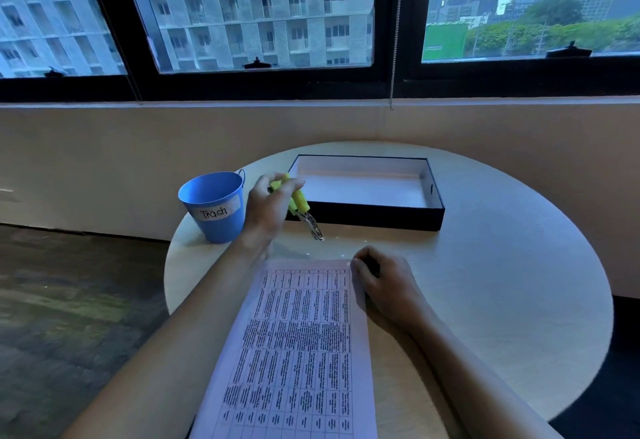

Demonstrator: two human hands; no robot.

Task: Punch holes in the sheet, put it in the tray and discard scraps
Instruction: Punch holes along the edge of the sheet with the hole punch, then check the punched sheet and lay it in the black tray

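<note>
A printed sheet [298, 345] with a table of text lies lengthwise on the round table, between my forearms. My left hand [268, 208] holds a yellow-handled hole punch [300, 208] above the table, its metal jaw pointing down toward the sheet's far edge. My right hand [379, 281] rests curled at the sheet's far right corner; whether it pinches the paper I cannot tell. Several tiny white paper scraps [341, 248] dot the table beyond the sheet. A black tray [381, 218] with a white, empty inside stands at the back.
A blue bucket [216, 206] labelled "Trash" stands at the table's left rim, just left of my left hand. The round table [485, 282] sits against a low wall under wide windows. Dark floor lies to the left.
</note>
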